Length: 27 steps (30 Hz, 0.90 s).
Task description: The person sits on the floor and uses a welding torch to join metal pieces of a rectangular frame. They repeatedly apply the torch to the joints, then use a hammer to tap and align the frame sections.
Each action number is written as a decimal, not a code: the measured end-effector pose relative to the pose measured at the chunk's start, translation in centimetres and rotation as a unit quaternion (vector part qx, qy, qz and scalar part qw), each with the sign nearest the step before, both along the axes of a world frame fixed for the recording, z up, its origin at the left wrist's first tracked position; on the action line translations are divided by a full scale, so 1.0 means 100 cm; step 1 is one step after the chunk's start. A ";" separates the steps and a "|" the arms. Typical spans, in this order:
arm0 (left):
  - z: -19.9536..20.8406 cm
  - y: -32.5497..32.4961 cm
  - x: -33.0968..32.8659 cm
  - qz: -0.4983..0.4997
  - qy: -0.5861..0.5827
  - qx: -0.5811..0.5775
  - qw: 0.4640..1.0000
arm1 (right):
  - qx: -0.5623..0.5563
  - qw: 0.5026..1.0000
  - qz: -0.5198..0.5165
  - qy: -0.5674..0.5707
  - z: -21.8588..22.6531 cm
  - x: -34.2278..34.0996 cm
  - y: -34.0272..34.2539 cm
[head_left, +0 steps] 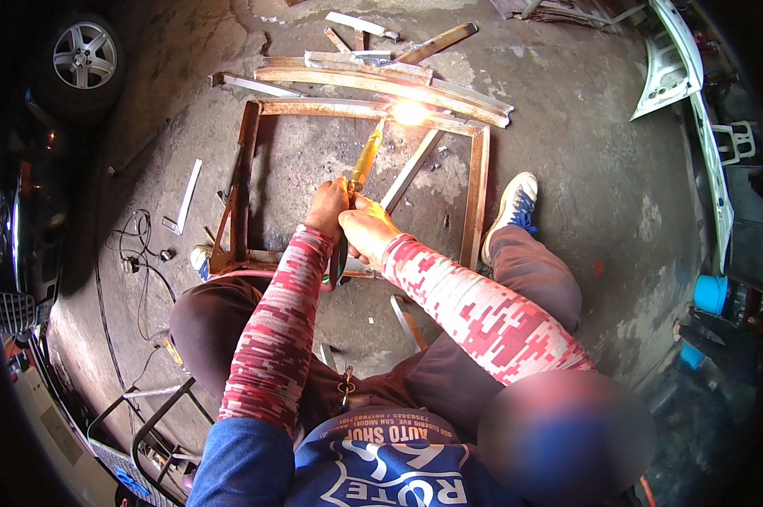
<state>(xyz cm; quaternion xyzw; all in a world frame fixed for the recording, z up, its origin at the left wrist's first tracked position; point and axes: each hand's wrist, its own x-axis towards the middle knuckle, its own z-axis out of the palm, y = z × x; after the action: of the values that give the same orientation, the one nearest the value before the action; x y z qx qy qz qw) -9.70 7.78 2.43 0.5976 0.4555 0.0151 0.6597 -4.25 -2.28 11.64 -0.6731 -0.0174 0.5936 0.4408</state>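
Note:
A welding torch [366,160], lit yellow along its length, points away from me with its tip next to a bright glare [411,111]. My left hand [328,205] is closed round its rear end. Just to the right and nearer, my right hand [369,228] is also closed, its fingers at the torch's handle and partly hidden. Under the glare lies the far bar of a rusty rectangular metal frame [318,108], flat on the floor. The glare washes out the spot on the bar. A dark cable hangs below my hands.
Loose metal bars [347,76] lie beyond the frame, and a diagonal bar [411,169] crosses inside it. Left are a thin black cable [140,245] and a car wheel [84,54]. A white panel [670,68] stands at the right. My shoe [516,207] rests beside the frame.

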 end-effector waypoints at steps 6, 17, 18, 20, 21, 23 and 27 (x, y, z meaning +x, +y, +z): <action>0.002 0.001 0.001 -0.011 0.018 0.010 1.000 | -0.006 1.000 -0.013 0.006 0.000 -0.002 0.001; 0.002 0.002 0.000 -0.033 0.027 0.055 0.998 | -0.010 1.000 -0.008 -0.003 -0.003 -0.002 0.001; 0.003 0.001 0.000 -0.025 0.020 0.050 0.998 | -0.009 1.000 -0.005 -0.005 -0.003 -0.002 0.001; 0.004 -0.001 0.000 -0.020 0.014 0.044 0.999 | -0.008 1.000 0.000 -0.010 -0.004 -0.002 0.001; 0.006 -0.001 0.000 -0.024 0.014 0.044 0.999 | -0.004 1.000 0.001 -0.009 -0.004 -0.002 0.001; 0.009 -0.001 0.000 -0.028 0.017 0.037 0.999 | 0.004 1.000 0.002 -0.007 -0.005 -0.002 0.000; 0.015 -0.002 0.001 -0.023 0.005 0.029 0.999 | -0.002 1.000 -0.002 -0.008 -0.004 -0.002 0.000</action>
<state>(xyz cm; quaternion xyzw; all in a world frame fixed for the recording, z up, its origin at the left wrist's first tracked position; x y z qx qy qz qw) -9.60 7.59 3.92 0.6268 0.4442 0.0096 0.6401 -4.41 -2.27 11.24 -0.6792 -0.0183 0.5870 0.4402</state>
